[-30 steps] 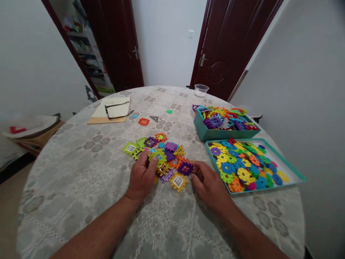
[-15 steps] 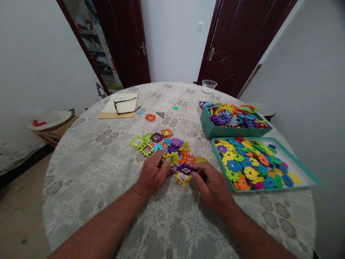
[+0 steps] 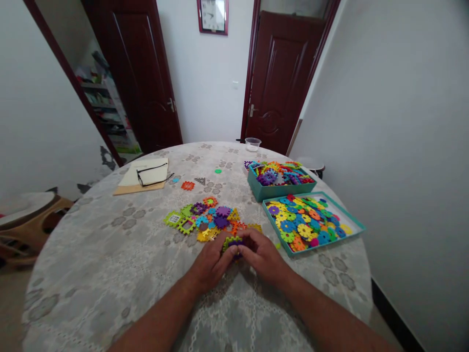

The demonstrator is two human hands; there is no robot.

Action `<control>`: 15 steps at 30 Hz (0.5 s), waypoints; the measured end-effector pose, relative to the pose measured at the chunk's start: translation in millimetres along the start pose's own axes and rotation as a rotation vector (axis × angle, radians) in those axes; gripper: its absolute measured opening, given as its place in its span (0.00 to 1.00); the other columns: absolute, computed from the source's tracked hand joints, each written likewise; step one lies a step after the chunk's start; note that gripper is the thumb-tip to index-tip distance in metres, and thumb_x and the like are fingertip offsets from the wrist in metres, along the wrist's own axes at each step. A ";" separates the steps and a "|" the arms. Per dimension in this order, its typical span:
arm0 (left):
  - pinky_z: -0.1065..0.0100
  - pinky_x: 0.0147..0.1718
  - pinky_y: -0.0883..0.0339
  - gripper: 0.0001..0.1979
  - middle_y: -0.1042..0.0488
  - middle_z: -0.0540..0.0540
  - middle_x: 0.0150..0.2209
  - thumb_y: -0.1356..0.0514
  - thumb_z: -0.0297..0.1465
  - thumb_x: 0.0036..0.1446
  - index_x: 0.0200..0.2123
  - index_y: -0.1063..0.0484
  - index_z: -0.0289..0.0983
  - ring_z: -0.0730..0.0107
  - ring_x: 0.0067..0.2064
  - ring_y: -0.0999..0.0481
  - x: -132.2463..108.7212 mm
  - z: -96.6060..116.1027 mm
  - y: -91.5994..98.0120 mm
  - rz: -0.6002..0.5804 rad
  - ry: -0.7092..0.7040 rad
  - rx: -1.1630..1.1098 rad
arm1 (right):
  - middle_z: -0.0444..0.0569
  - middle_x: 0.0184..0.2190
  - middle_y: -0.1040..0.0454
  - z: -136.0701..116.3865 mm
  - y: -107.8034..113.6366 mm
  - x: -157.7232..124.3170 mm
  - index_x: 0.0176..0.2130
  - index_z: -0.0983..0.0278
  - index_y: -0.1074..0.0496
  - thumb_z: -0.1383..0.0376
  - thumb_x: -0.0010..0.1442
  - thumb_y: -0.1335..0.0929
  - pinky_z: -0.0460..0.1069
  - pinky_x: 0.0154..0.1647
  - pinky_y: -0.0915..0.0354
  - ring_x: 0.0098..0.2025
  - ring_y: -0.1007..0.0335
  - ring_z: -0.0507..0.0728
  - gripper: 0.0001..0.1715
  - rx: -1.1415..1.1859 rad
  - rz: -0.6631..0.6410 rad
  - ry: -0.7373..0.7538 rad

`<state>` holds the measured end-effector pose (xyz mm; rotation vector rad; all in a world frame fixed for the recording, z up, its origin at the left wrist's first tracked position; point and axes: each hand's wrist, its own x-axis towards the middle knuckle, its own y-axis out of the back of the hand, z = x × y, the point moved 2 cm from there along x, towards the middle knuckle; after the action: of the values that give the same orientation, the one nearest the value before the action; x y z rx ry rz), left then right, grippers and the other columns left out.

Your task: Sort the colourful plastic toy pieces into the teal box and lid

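My left hand (image 3: 209, 261) is closed on a lime-green toothed building piece (image 3: 229, 240), thumb on the near side. My right hand (image 3: 264, 255) pinches a purple toothed building piece (image 3: 236, 243) against it. The two pieces touch between my thumbs, though fingers hide most of them, so I cannot tell if they interlock. A bit of yellow shows just below. Just beyond my hands lies a pile of colourful interlocking pieces (image 3: 222, 221), with green window squares (image 3: 186, 225) at its left.
At the right stand a teal box (image 3: 282, 190) heaped with pieces and a shallow teal lid (image 3: 351, 223) holding coloured discs. Glasses (image 3: 146, 185) lie on a notepad (image 3: 126, 182) at the back left. A clear bowl (image 3: 252, 143) sits near the far edge.
My hands have come together, bringing the green and purple pieces into contact. The camera view has tilted up and turned right, bringing a wall clock into sight.
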<state>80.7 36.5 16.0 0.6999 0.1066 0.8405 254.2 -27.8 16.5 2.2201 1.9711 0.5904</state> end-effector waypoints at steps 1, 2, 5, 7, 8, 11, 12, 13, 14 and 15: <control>0.63 0.42 0.33 0.15 0.22 0.45 0.40 0.50 0.43 0.70 0.45 0.29 0.40 0.60 0.41 0.24 -0.4 -0.2 -0.1 -0.003 0.000 0.012 | 0.44 0.35 0.26 -0.6 -2.1 -0.3 0.43 0.60 0.25 0.61 0.63 0.30 0.48 0.38 0.32 0.36 0.31 0.54 0.08 0.034 -0.024 -0.023; 0.62 0.42 0.33 0.15 0.22 0.45 0.40 0.50 0.42 0.70 0.44 0.29 0.40 0.60 0.41 0.24 -0.7 -0.5 -0.2 -0.005 -0.003 0.023 | 0.43 0.34 0.26 -1.6 -2.8 -0.4 0.42 0.60 0.26 0.61 0.62 0.29 0.47 0.36 0.33 0.35 0.31 0.54 0.08 0.080 -0.050 -0.046; 0.64 0.40 0.33 0.15 0.23 0.46 0.38 0.51 0.42 0.71 0.43 0.30 0.40 0.62 0.39 0.24 -0.7 -2.2 -1.1 -0.003 -0.024 0.016 | 0.42 0.32 0.26 -8.7 10.1 1.1 0.40 0.61 0.28 0.59 0.61 0.28 0.46 0.34 0.35 0.34 0.31 0.53 0.10 0.171 -0.056 -0.088; 0.65 0.39 0.33 0.15 0.23 0.47 0.36 0.52 0.41 0.72 0.44 0.30 0.41 0.64 0.37 0.25 0.3 -4.3 -2.1 0.017 -0.034 0.008 | 0.42 0.31 0.26 -15.7 35.8 6.3 0.41 0.61 0.28 0.56 0.60 0.28 0.46 0.32 0.36 0.32 0.32 0.53 0.13 0.099 0.057 -0.098; 0.66 0.37 0.34 0.15 0.24 0.48 0.35 0.52 0.41 0.72 0.43 0.30 0.41 0.65 0.35 0.25 1.1 -5.4 -2.8 0.032 -0.038 0.020 | 0.41 0.30 0.27 -18.8 53.7 10.9 0.42 0.61 0.28 0.55 0.61 0.28 0.47 0.31 0.37 0.30 0.32 0.53 0.14 0.015 0.142 -0.100; 0.66 0.34 0.34 0.12 0.25 0.49 0.32 0.48 0.39 0.71 0.40 0.29 0.40 0.66 0.33 0.26 3.0 -7.3 -6.4 0.053 -0.081 0.128 | 0.43 0.30 0.25 -22.4 119.8 35.2 0.43 0.61 0.26 0.52 0.61 0.29 0.48 0.32 0.37 0.30 0.32 0.55 0.17 -0.319 0.418 -0.070; 0.66 0.34 0.34 0.11 0.24 0.48 0.32 0.46 0.38 0.70 0.39 0.28 0.40 0.66 0.33 0.25 3.3 -7.3 -7.8 0.056 -0.112 0.171 | 0.45 0.30 0.25 -20.7 143.2 46.6 0.43 0.61 0.25 0.52 0.61 0.30 0.49 0.34 0.36 0.30 0.32 0.56 0.18 -0.442 0.506 -0.049; 0.66 0.35 0.33 0.09 0.23 0.47 0.34 0.44 0.37 0.69 0.40 0.28 0.40 0.65 0.34 0.25 3.4 -6.9 -9.0 0.059 -0.149 0.210 | 0.47 0.31 0.24 -17.6 166.2 59.0 0.44 0.62 0.25 0.53 0.61 0.30 0.50 0.36 0.36 0.31 0.32 0.57 0.18 -0.554 0.605 -0.019; 0.65 0.37 0.32 0.07 0.22 0.45 0.37 0.43 0.36 0.67 0.41 0.28 0.40 0.64 0.36 0.24 3.4 -6.3 -10.0 0.061 -0.187 0.244 | 0.49 0.34 0.23 -13.4 187.6 71.9 0.44 0.63 0.25 0.54 0.61 0.31 0.52 0.39 0.35 0.33 0.31 0.58 0.17 -0.662 0.695 0.014; 0.63 0.40 0.31 0.06 0.22 0.44 0.40 0.42 0.35 0.66 0.43 0.27 0.40 0.62 0.40 0.23 3.4 -5.8 -10.9 0.060 -0.220 0.273 | 0.53 0.37 0.23 -8.1 206.9 84.7 0.43 0.64 0.25 0.56 0.60 0.32 0.53 0.43 0.34 0.36 0.30 0.59 0.16 -0.761 0.773 0.031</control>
<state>88.0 36.9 5.5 1.0522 0.0012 0.8089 450.3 22.7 111.5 2.3145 0.5983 1.1919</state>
